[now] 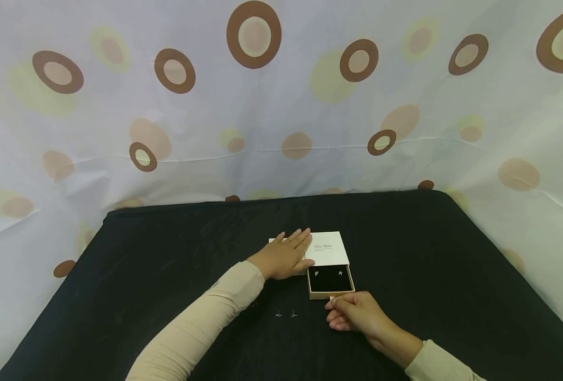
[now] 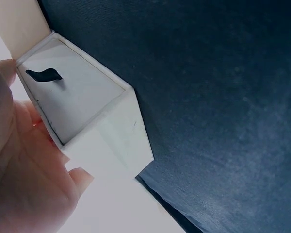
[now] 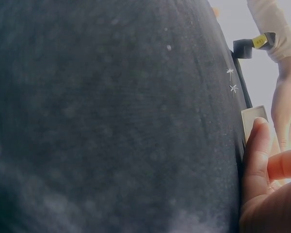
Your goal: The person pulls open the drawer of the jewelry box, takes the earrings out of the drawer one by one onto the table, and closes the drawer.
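Observation:
A white slide-out jewellery box has its lettered sleeve (image 1: pixel 326 248) at the back and its drawer (image 1: pixel 331 296) pulled partly out toward the front. Two small star-shaped earrings (image 1: pixel 341 273) sit on the drawer's black pad. My left hand (image 1: pixel 283 256) lies with fingers extended over a second white box (image 1: pixel 299 273), its thumb reaching the sleeve's edge. In the left wrist view a black ribbon tab (image 2: pixel 44 75) shows on a white box's end (image 2: pixel 77 92) beside the fingers. My right hand (image 1: pixel 357 315) pinches a small pale tab (image 1: pixel 332 299) at the drawer's front.
Two more silvery star-shaped pieces (image 1: pixel 286 315) lie on the black cloth (image 1: pixel 176 254), left of my right hand. The cloth covers the table to its far edge. A white curtain (image 1: pixel 196 121) with brown circles hangs behind and at both sides.

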`<act>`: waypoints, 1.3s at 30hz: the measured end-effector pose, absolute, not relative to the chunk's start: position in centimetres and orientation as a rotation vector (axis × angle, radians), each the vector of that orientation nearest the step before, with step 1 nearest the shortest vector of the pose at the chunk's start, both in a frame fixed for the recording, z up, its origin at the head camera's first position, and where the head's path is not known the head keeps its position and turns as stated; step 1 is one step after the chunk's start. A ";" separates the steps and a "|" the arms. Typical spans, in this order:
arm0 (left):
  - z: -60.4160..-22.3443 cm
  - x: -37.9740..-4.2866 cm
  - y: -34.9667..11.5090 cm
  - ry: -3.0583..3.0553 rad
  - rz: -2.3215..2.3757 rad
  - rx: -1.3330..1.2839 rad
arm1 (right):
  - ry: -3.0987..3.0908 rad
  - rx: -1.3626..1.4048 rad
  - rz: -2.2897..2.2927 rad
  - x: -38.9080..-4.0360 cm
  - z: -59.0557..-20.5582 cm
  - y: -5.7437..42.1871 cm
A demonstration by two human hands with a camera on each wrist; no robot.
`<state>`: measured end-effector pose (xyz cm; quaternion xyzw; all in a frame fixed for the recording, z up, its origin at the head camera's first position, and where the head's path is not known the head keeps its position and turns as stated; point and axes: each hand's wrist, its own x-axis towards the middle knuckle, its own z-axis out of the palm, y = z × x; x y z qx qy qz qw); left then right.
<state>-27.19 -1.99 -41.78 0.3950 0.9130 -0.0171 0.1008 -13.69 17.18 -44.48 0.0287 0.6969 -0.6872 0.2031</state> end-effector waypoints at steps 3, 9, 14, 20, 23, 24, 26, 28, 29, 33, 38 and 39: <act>-41.8 -27.1 -2.0 2.700 -0.045 1.163 | 1.945 0.076 -1.915 -13.7 -44.6 17.2; -41.7 -27.0 -2.1 2.706 -0.033 1.154 | 1.945 0.078 -1.916 -13.8 -44.6 17.1; -41.7 -27.0 -2.2 2.710 -0.038 1.148 | 1.946 0.074 -1.879 -14.0 -44.2 17.2; -41.5 -27.0 -2.2 2.701 -0.034 1.148 | 1.960 -0.019 -1.768 -14.1 -43.6 17.3; -41.4 -27.0 -2.2 2.694 -0.024 1.155 | 1.997 -0.099 -1.683 -14.1 -43.0 17.2; -41.4 -27.0 -2.2 2.693 -0.021 1.158 | 2.020 -0.131 -1.661 -14.2 -42.7 17.1; -41.3 -26.9 -2.2 2.692 -0.009 1.159 | 2.092 -0.203 -1.629 -14.4 -42.0 16.9; -41.2 -26.9 -2.2 2.694 -0.004 1.155 | 2.187 -0.248 -1.618 -14.7 -41.3 16.7; -41.2 -26.9 -2.2 2.697 -0.003 1.154 | 2.242 -0.262 -1.618 -14.9 -41.0 16.6; -41.3 -26.9 -2.2 2.702 -0.007 1.145 | 2.467 -0.238 -1.613 -16.1 -40.1 16.3; -41.5 -27.0 -2.1 2.697 -0.009 1.140 | 2.712 -0.218 -1.500 -17.4 -40.1 16.0; -41.6 -27.0 -2.1 2.699 -0.013 1.138 | 2.755 -0.216 -1.455 -17.6 -40.2 15.9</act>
